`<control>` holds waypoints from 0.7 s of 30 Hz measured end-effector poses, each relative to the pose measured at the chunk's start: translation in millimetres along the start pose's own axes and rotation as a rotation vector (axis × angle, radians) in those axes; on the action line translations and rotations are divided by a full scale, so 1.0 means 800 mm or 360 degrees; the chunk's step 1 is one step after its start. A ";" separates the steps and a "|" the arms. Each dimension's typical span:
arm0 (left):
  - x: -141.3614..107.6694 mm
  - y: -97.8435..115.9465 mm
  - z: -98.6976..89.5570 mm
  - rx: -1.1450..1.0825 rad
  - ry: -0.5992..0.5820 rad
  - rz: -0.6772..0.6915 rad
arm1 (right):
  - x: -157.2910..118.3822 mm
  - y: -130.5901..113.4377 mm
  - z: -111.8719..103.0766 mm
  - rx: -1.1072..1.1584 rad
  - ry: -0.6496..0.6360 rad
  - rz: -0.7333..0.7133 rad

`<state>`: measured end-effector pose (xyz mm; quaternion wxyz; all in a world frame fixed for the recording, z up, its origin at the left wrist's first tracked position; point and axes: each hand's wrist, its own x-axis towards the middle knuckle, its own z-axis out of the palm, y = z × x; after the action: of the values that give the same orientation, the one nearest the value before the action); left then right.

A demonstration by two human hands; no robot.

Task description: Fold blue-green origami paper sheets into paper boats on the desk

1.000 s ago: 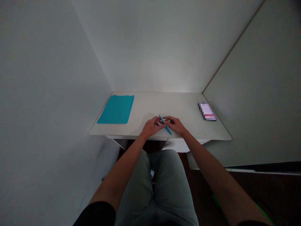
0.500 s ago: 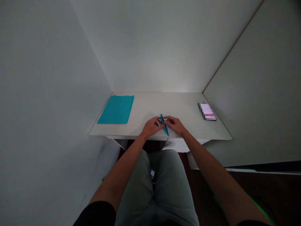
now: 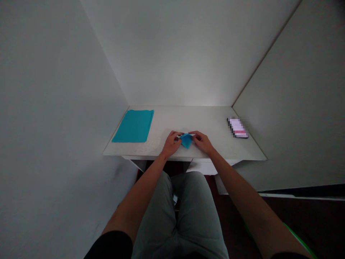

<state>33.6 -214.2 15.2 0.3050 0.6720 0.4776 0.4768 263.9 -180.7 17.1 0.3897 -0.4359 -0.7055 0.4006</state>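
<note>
Teal folded paper (image 3: pixel 185 140), white desk (image 3: pixel 172 118)

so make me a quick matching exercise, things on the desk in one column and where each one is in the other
Things:
1 folded blue paper
2 flat blue sheet
3 phone
4 left hand

Places:
a right end of the desk
b left end of the desk
c between the left hand and right hand
d at the folded paper's left side

Pairs: 1-c, 2-b, 3-a, 4-d
</note>
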 end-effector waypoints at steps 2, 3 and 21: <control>0.001 -0.002 -0.002 -0.0026 0.0111 0.0015 | 0.002 0.002 0.000 0.0042 0.0060 -0.0018; 0.001 -0.003 -0.002 -0.0041 0.0156 0.0015 | 0.003 0.004 0.000 0.0065 0.0091 -0.0019; 0.003 -0.021 0.005 -0.0230 0.0109 -0.0265 | 0.000 0.003 -0.002 0.0179 0.0068 0.0140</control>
<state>31.3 -205.9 0.0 0.3748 0.5896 0.5063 0.5056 265.9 -179.8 15.2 0.4103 -0.4524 -0.6536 0.4470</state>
